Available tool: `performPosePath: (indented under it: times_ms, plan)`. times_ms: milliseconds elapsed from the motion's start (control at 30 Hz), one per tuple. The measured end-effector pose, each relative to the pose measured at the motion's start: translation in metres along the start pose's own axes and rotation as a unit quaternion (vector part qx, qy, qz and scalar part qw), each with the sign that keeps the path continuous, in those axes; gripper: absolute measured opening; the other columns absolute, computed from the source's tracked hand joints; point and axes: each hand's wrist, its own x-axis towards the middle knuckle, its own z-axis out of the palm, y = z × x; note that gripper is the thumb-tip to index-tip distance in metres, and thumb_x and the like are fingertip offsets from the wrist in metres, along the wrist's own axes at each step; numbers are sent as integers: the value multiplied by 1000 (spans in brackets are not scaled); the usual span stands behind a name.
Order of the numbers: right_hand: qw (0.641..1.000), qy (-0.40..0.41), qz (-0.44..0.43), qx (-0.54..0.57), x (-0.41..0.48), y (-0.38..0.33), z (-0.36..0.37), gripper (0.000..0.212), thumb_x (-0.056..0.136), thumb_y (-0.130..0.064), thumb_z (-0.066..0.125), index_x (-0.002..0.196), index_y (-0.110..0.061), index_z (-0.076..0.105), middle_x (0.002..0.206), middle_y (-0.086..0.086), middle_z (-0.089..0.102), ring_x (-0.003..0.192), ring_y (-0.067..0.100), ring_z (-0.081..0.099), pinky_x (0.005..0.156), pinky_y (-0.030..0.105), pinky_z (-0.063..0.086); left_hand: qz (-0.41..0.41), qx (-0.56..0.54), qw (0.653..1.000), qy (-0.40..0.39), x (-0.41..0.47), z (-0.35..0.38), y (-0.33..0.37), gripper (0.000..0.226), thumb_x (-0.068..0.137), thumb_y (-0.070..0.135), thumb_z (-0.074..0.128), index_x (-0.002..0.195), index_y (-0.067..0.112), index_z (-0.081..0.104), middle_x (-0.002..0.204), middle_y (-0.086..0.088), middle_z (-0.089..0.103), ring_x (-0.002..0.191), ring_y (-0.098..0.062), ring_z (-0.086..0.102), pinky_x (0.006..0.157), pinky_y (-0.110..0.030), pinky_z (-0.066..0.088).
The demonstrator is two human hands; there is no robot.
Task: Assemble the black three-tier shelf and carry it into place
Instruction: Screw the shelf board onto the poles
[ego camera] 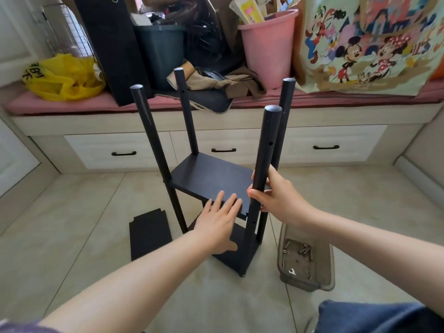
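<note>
Black three-tier shelf (192, 181) half up | our left hand (219, 218) flat on its black middle board (216, 173), steadying it we guess | right hand (272, 195) gripping round black front pole (265, 150)

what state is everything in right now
shelf, upright on floor, two boards in, top tier missing
middle board, level between the posts
loose board, flat on floor, unfitted
front right post, upright, gripped
left hand, flat on middle board
right hand, grips front right post
tray, on floor, holds screws and wrench
drawers, closed
bucket, upright, stuffed with paper
</note>
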Motion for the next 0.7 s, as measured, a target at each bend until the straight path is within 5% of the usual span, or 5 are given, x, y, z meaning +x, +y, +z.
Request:
performPosePath:
  times_ms: [300, 500, 700]
  plan:
    - [999, -29, -23, -12, -3, 7, -6, 10, 93, -19, 67, 96, -25, 59, 98, -6, 70, 92, 3, 68, 75, 20, 58, 1, -58, 988, 146, 24, 36, 6, 113, 85, 75, 57, 159, 29, -15, 170, 5, -12, 155, -24, -16, 126, -48, -7]
    - [999, -36, -26, 2, 1, 8, -5, 10, 93, -20, 68, 100, -18, 61, 96, -5, 70, 92, 10, 69, 78, 27, 59, -8, -73, 974, 216, 26, 49, 11, 99, 88, 78, 45, 162, 27, 5, 170, 6, 5, 157, -22, -8, 126, -46, -8]
    - [999, -35, -21, -5, 7, 10, -3, 12, 93, -25, 68, 101, -22, 59, 93, -10, 67, 90, 7, 68, 78, 28, 60, -7, -87, 950, 299, 23, 51, 17, 89, 87, 69, 60, 157, 20, 34, 163, -1, 34, 153, -29, 24, 125, -53, 17]
